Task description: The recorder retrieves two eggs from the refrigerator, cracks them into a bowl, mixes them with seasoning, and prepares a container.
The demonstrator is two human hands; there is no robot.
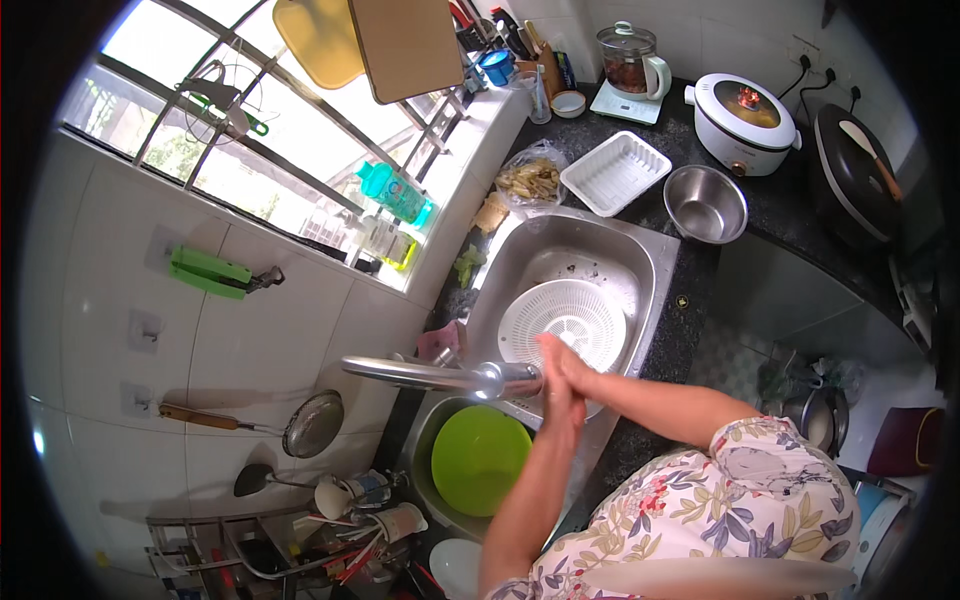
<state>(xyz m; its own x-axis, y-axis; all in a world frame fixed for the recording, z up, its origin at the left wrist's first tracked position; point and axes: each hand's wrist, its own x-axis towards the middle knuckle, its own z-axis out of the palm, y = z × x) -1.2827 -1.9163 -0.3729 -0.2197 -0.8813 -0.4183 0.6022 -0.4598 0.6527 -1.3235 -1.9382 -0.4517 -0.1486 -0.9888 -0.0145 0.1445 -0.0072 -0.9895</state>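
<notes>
Over the stainless steel sink (664, 259) my two hands are pressed together, one against the other. My left hand (561, 405) is at the tip of the chrome faucet (420, 373). Laid across it is my right hand (568, 366), with the fingers pointing up in the picture. The surfaces between the palms are hidden, and no held object shows. Below the hands a white plastic colander (525, 319) stands in the basin, partly covered by them. Whether water is running cannot be made out.
A second basin holds a green plastic bowl (480, 457). Around the sink are a bag of food pieces (532, 180), a white plastic tray (615, 174), a steel bowl (705, 204) and a pink cloth (441, 340). An electric cooker (742, 124) stands farther back.
</notes>
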